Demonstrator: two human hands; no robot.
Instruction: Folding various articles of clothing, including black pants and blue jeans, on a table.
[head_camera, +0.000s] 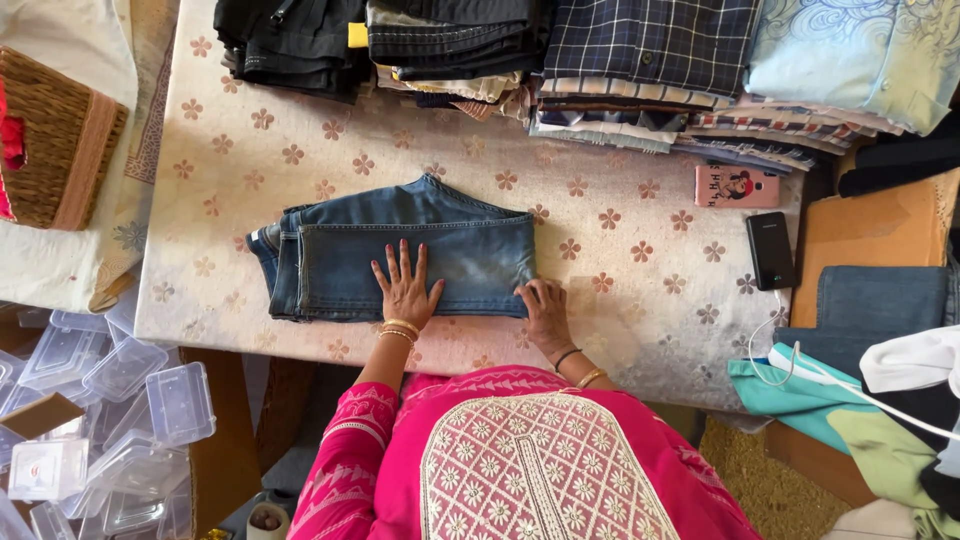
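Stacks of folded clothes (560, 60), pink phone (737, 186), black phone (770, 250), wicker basket (60, 140), clear plastic containers (110, 420)
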